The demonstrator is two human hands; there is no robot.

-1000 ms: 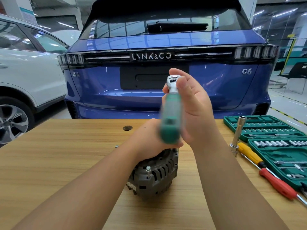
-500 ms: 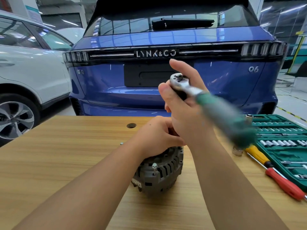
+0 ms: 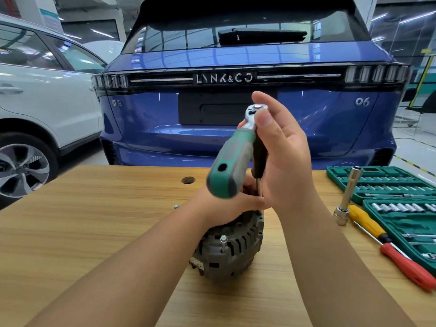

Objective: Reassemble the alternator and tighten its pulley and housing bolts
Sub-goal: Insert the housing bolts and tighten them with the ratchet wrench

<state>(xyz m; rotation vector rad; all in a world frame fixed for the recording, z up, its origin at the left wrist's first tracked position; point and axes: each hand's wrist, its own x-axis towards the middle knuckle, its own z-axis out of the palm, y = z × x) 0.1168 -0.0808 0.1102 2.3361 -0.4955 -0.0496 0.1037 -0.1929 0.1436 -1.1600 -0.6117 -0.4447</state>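
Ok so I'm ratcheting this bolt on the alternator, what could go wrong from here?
1. The alternator stands loose on the table, steadied only by your left hand; it may twist or tip.
2. Your right hand holds the ratchet near its head, so the long extension could slip off.
3. The raised bolt sits unseated.

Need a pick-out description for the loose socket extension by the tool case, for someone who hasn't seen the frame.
Start at the open green socket case on the wooden table's right side. Just left of it a silver socket extension stands nearly upright. The yellow-handled screwdriver and red-handled screwdriver beside it lie flat; it alone stands, bare metal with no handle.
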